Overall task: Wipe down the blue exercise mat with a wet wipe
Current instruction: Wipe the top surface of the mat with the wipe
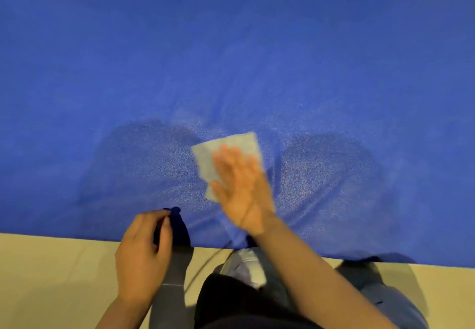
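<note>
Blue exercise mat (231, 46) lies flat on the floor (51, 264), its long axis running left to right across the view, near edge at the person's knees. Right hand (241, 190) presses the wet wipe (226, 159) flat against the mat with straight fingers; motion blur prevents finer detail. Left hand (144, 251) pinches the near edge of the mat. For best results, keep the palm flat and the wipe spread, overlap strokes, and hold the edge taut to prevent wrinkling.
</note>
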